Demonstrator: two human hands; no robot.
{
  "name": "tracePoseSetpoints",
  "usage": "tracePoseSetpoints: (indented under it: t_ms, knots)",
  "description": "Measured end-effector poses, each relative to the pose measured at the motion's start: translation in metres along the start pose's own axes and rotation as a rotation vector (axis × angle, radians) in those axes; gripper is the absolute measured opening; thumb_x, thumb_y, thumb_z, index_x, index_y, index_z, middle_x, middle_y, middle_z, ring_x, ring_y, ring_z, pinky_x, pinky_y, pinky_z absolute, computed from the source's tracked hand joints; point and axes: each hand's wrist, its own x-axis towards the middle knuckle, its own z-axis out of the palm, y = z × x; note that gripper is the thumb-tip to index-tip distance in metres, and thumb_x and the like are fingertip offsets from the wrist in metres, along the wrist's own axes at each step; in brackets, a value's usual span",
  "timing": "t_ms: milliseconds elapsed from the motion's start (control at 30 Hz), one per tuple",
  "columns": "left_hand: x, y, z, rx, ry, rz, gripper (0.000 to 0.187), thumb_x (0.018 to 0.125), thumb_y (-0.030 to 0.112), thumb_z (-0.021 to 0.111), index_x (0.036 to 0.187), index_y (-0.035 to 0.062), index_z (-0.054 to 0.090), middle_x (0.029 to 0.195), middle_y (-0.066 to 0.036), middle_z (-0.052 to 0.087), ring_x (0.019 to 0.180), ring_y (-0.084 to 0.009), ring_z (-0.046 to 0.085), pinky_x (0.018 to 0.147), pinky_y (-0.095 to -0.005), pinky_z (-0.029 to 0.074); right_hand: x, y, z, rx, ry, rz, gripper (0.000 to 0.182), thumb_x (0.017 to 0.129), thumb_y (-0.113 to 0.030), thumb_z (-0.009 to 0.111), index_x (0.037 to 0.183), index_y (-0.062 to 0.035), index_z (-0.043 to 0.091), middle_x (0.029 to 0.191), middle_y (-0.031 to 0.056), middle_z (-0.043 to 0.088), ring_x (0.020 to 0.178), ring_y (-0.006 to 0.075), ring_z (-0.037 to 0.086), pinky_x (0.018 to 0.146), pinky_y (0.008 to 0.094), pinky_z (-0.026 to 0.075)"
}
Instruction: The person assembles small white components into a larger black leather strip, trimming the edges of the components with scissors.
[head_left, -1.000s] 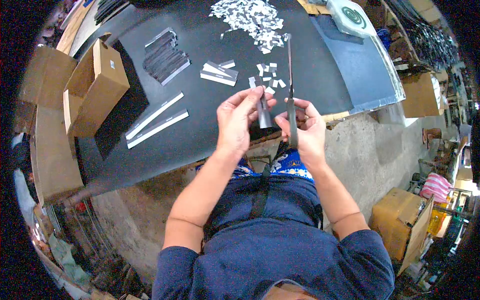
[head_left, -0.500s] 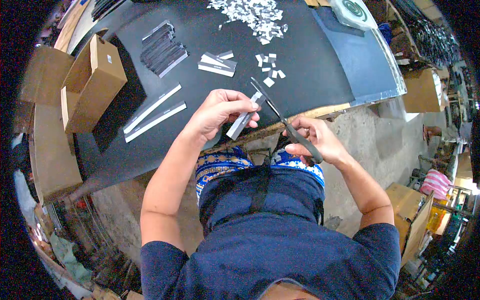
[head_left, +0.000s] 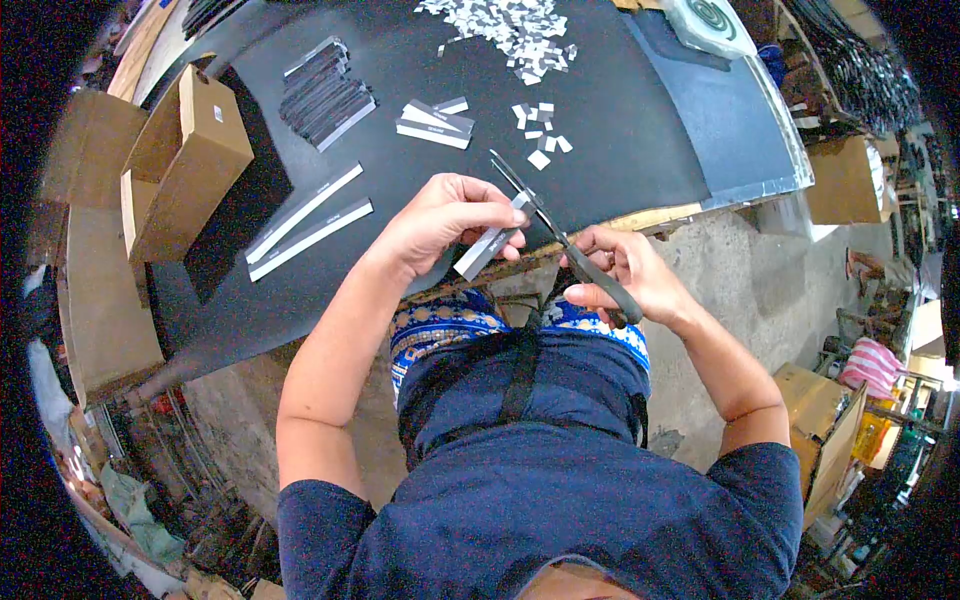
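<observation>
My left hand is pinched shut on a grey strip, held just above the near edge of the black table. My right hand is wrapped around the scissors, blades meeting the strip's far end, though I can't quite tell how wide they gape. Cut white pieces lie just beyond, two long strips off left.

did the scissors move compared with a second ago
Yes. The scissors in the right hand swung from pointing straight up the table to slanting up-left, blades now at the strip held by the left hand.
</observation>
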Motion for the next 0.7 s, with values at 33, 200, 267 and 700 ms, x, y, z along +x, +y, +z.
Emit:
tracePoseSetpoints:
  t_ms: [33, 200, 267, 700]
  knots:
    - [0.0, 0.0, 0.0, 0.006, -0.002, -0.006, 0.011, 0.082, 0.012, 0.069, 0.082, 0.0016, 0.066, 0.075, -0.011, 0.069, 0.062, -0.0159, 0.067, 0.058, -0.0248, 0.053, 0.0, 0.0, 0.0, -0.006, -0.003, -0.004, 0.047, 0.073, -0.024, 0.084, 0.104, -0.0023, 0.055, 0.075, 0.0024, 0.063, 0.063, 0.0059, 0.056, 0.05, 0.0223, 0.04]
    - [0.002, 0.0, -0.002, -0.001, -0.009, -0.015, 0.011, 0.082, 0.012, 0.069, 0.082, 0.0015, 0.066, 0.075, -0.011, 0.069, 0.063, -0.0156, 0.067, 0.058, -0.0249, 0.053, 0.001, 0.0, 0.001, 0.0, 0.005, -0.028, 0.047, 0.074, -0.024, 0.084, 0.105, -0.0026, 0.055, 0.074, 0.0025, 0.063, 0.061, 0.0061, 0.056, 0.049, 0.0225, 0.04]
    - [0.001, 0.003, -0.001, 0.022, -0.013, -0.018, 0.011, 0.082, 0.012, 0.069, 0.082, 0.0012, 0.066, 0.075, -0.01, 0.069, 0.063, -0.0155, 0.067, 0.058, -0.0252, 0.054, 0.001, 0.0, 0.0, -0.01, 0.0, -0.005, 0.047, 0.074, -0.025, 0.083, 0.104, -0.0033, 0.056, 0.073, 0.0025, 0.063, 0.06, 0.0064, 0.055, 0.047, 0.0233, 0.04]
    - [0.012, 0.005, -0.006, 0.035, -0.066, -0.002, 0.015, 0.081, 0.013, 0.071, 0.088, 0.0001, 0.07, 0.077, -0.01, 0.07, 0.064, -0.0143, 0.068, 0.059, -0.0221, 0.054, 0.002, 0.0, -0.003, -0.01, 0.022, -0.017, 0.045, 0.073, -0.025, 0.084, 0.102, -0.004, 0.056, 0.077, 0.0028, 0.065, 0.066, 0.0072, 0.059, 0.053, 0.0224, 0.044]
